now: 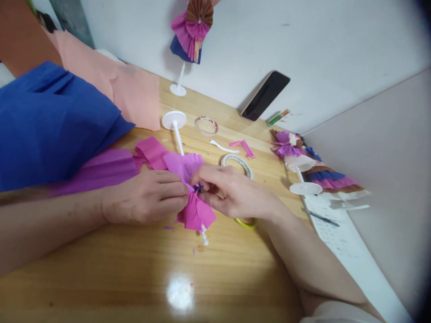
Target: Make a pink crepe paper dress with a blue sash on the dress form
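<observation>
Gathered pink and violet crepe paper (pixel 198 214) is wrapped around a white plastic stand (pixel 174 120) that lies on its side, round base away from me and tip toward me. My left hand (pixel 148 195) has its fingers closed on the paper at the gathered middle. From the other side my right hand (pixel 235 190) pinches a small dark-blue piece (pixel 199 188) against the gather, thumb and fingertips close together. Its exact kind is too small to tell. The fingers partly cover the middle of the paper.
Blue paper (pixel 54 130), purple crepe paper (pixel 101 170) and peach paper (pixel 138 96) lie at the left. Behind are a finished paper dress (pixel 191 31) on a stand, a phone (pixel 266 95) and tape rolls (pixel 237 158). A pen (pixel 321 218) lies on a printed sheet (pixel 336 233) at right.
</observation>
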Demonstrator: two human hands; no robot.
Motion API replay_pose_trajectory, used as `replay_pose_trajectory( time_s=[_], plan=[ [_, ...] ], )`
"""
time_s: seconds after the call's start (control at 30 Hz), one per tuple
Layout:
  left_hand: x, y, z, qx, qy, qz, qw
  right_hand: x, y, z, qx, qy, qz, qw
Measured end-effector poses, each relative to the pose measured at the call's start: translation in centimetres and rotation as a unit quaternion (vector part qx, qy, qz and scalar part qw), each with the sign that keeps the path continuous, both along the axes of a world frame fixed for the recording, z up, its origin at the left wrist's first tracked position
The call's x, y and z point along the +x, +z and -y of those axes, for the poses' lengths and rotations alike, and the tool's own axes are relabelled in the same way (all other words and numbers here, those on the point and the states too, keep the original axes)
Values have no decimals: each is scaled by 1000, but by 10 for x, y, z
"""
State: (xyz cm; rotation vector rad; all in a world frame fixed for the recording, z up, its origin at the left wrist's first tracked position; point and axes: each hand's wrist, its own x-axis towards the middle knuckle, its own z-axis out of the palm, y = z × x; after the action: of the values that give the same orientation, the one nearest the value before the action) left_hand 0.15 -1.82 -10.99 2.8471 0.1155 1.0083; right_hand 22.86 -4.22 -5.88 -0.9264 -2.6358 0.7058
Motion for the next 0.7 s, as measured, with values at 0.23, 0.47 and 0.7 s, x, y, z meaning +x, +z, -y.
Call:
replay_pose_trajectory(
  time_s=[0.23, 0.47, 0.7],
  plan=[
    [6, 2, 6, -22, 60, 10, 998, 2, -1, -3, -3, 27, 6, 1000],
    [10, -1, 7, -25, 86, 24, 996, 5, 1, -5, -13, 61, 9, 998],
    [9, -6, 5, -14, 74, 14, 997, 0, 5, -4, 11, 70, 70, 995]
  ],
)
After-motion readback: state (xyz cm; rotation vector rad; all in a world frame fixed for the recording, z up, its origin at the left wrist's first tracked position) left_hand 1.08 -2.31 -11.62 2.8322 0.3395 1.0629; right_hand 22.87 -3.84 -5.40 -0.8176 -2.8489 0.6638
